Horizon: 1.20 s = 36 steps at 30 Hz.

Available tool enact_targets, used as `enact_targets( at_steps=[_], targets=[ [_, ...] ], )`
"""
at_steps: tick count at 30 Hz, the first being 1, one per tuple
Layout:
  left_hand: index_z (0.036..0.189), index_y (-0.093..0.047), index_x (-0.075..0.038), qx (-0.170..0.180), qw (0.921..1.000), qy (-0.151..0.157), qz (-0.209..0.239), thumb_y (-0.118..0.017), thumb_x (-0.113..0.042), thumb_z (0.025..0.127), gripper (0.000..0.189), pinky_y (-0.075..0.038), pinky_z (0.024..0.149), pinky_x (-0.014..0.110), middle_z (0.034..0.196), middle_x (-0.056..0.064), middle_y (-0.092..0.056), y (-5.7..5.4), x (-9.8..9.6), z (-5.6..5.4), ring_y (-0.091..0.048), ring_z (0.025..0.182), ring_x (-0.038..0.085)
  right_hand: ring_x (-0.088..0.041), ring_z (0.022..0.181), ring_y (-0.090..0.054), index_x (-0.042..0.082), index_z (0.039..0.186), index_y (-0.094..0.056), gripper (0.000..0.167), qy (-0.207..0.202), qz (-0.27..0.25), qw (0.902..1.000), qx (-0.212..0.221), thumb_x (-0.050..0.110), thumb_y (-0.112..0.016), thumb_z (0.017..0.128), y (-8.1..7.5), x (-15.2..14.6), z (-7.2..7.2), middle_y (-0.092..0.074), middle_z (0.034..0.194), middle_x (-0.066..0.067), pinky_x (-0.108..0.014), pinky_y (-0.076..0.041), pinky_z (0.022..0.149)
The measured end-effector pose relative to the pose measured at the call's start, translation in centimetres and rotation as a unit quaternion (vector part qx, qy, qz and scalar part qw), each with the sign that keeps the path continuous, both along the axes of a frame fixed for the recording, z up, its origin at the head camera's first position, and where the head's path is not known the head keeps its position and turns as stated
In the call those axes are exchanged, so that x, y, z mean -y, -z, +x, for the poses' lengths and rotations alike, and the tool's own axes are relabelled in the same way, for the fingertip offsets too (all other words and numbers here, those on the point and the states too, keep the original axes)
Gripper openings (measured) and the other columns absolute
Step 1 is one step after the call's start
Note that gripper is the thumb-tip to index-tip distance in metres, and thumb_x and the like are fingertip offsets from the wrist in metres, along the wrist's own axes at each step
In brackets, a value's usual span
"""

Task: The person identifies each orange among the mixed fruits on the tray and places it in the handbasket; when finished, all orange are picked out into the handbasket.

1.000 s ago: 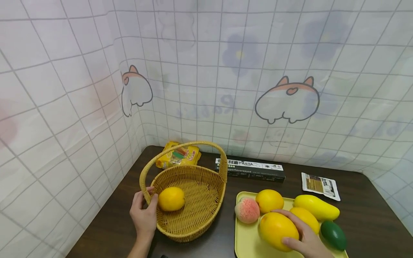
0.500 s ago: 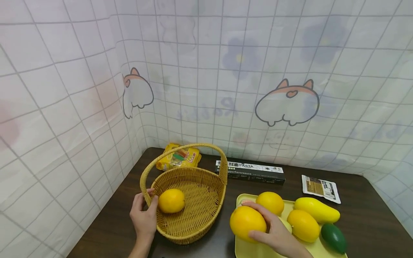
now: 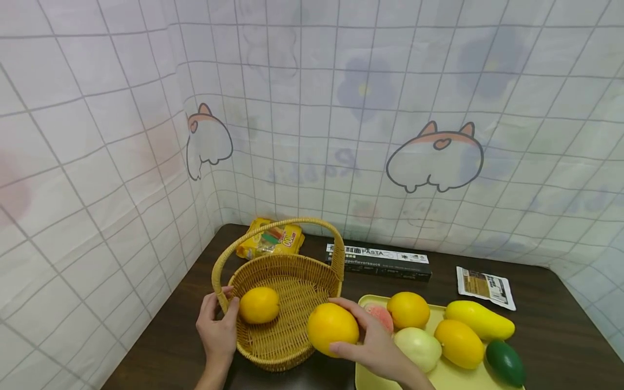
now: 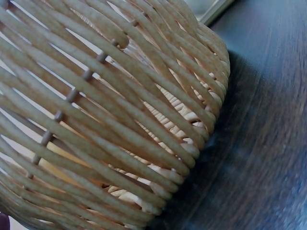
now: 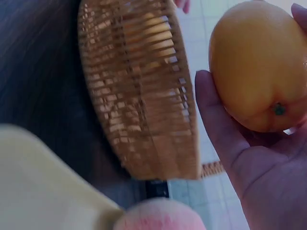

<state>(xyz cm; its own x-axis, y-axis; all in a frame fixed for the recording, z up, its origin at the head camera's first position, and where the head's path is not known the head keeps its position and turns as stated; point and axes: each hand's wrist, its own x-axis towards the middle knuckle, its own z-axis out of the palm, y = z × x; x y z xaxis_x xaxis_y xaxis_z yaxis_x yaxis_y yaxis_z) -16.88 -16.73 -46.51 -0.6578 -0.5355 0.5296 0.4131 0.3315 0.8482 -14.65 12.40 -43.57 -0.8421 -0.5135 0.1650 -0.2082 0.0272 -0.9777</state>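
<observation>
Your right hand [image 3: 375, 341] has its grip clamped on a yellow fruit [image 3: 333, 329], held up at the near right rim of the basket [image 3: 294, 306]; from the right wrist you see a gap between fruit and weave. Your left hand [image 3: 218, 326] grips the basket at the left foot of its upright handle [image 3: 312, 221], right beside a second yellow fruit [image 3: 260, 305] lying inside against the left wall. Under your right forearm is the tray [image 3: 374, 379], carrying a peach [image 3: 379, 316], a pale fruit [image 3: 417, 348], a third yellow fruit [image 3: 408, 310], a fourth yellow fruit [image 3: 459, 344], a mango [image 3: 480, 320] and a dark green fruit [image 3: 505, 363]. Behind, on the dark surface [image 3: 170, 333], you have a yellow packet [image 3: 290, 236], a pasta box [image 3: 385, 263] and a sachet [image 3: 486, 287].
</observation>
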Motion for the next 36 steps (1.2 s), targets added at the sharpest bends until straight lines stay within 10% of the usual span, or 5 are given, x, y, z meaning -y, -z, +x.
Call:
enact_targets(
  at_steps=[36],
  targets=[
    [0.098, -0.070, 0.004, 0.001, 1.0000, -0.004, 0.001, -0.068, 0.010, 0.083, 0.017, -0.043, 0.077, 0.012, 0.093, 0.019, -0.062, -0.1, 0.0, 0.0, -0.059, 0.086, 0.026, -0.010, 0.105, -0.059, 0.027, 0.143, -0.048, 0.067, -0.060, 0.136, 0.9845, -0.093, 0.037, -0.077, 0.083, -0.1, 6.7, -3.2, -0.054, 0.136, 0.006, -0.030, -0.050, 0.085]
  ],
)
